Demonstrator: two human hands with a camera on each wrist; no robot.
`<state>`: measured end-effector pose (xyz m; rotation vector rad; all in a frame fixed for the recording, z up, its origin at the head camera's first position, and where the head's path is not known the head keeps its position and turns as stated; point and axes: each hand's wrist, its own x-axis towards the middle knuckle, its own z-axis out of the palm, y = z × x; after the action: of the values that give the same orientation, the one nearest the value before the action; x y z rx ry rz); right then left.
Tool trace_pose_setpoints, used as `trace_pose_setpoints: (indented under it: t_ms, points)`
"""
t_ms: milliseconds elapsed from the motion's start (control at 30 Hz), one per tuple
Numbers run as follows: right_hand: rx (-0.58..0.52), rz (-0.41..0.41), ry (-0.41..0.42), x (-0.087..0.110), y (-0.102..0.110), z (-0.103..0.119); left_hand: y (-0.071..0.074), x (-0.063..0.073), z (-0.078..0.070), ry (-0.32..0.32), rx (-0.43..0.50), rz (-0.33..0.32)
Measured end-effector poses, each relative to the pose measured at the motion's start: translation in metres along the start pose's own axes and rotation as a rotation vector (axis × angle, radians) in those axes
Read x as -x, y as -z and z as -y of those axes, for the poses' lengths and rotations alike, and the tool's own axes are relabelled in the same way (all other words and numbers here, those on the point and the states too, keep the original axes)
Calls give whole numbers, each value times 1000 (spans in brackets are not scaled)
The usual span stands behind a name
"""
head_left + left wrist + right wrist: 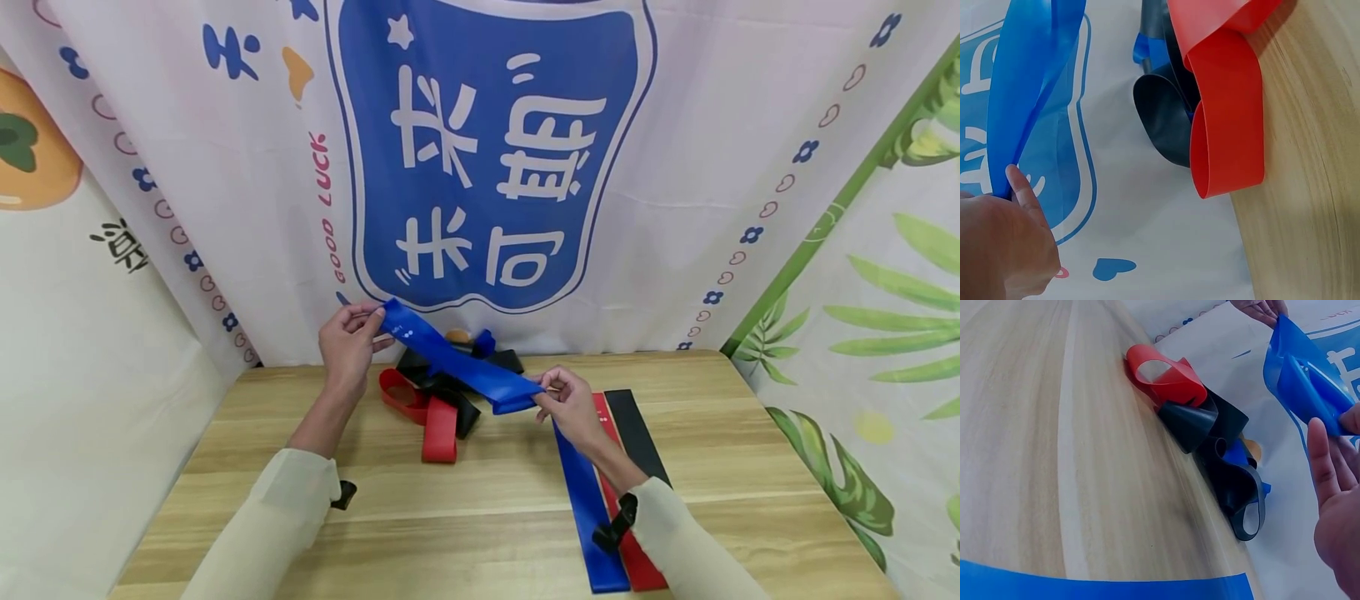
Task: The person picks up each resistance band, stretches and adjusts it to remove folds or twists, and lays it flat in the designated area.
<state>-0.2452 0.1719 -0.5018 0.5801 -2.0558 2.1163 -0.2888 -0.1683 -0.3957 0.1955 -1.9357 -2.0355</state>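
Note:
A blue resistance band (457, 362) with small white print is stretched between both hands above the table. Its upper left end is pinched by the left hand (349, 348), thumb against fingers. The right hand (572, 407) pinches the lower right end. Beneath and behind the band lies a tangled pile of loop bands: a red band (441, 429), black bands (1163, 119) and a bit of blue. Below the right forearm, a flat blue band (588, 508), a flat red band (636, 554) and a flat black band (637, 437) lie side by side, partly hidden by that arm.
The wooden table (450, 533) ends at the back against a printed white curtain (690, 108). A small orange-tan thing (457, 336) shows behind the pile. Each wrist wears a black strap, as on the right wrist strap (626, 510).

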Motion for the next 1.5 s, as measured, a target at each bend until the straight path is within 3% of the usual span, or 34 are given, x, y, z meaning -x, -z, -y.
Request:
trace_pose_setpoints:
  t_ms: [433, 767, 1067, 1500]
  points:
    - [-68, 54, -79, 0, 1, 11, -2, 2, 5, 13, -40, 41]
    - [-95, 61, -32, 0, 2, 9, -3, 2, 4, 27, -52, 26]
    - [-137, 140, 18, 0, 4, 9, 0, 0, 6, 14, -32, 14]
    - [-53, 23, -35, -1, 0, 5, 1, -1, 8, 1, -15, -4]
